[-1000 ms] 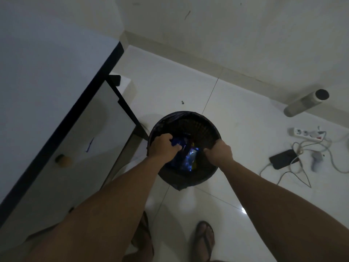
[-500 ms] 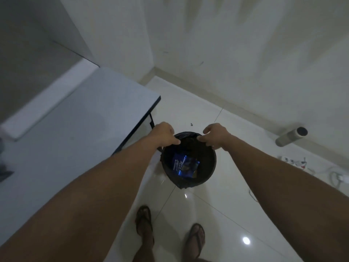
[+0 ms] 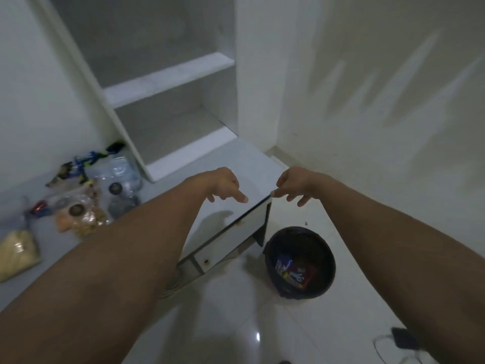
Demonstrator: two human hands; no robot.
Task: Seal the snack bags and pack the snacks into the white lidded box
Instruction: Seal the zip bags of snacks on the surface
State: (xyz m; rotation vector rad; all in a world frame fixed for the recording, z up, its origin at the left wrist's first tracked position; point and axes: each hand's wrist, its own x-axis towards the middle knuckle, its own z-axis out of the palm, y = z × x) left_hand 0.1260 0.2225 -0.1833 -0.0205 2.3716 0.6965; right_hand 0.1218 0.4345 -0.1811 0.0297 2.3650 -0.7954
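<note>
The near and right part of the desk (image 3: 244,164) is bare, and both hands hang over it with fingers loose and empty: the left hand (image 3: 225,186) above the top, the right hand (image 3: 292,183) at the corner edge. The left end is crowded by snack bags (image 3: 78,214), a pale bag (image 3: 17,252) and plastic bottles (image 3: 118,177), lying close together. Behind the desk, shelves (image 3: 168,74) stand open; a wall pillar (image 3: 259,74) closes the right. On the floor just right of the desk stands a black bin (image 3: 299,261), open-topped, wrappers (image 3: 294,271) inside. The floor before it is free; a cable (image 3: 388,348) lies far right.
</note>
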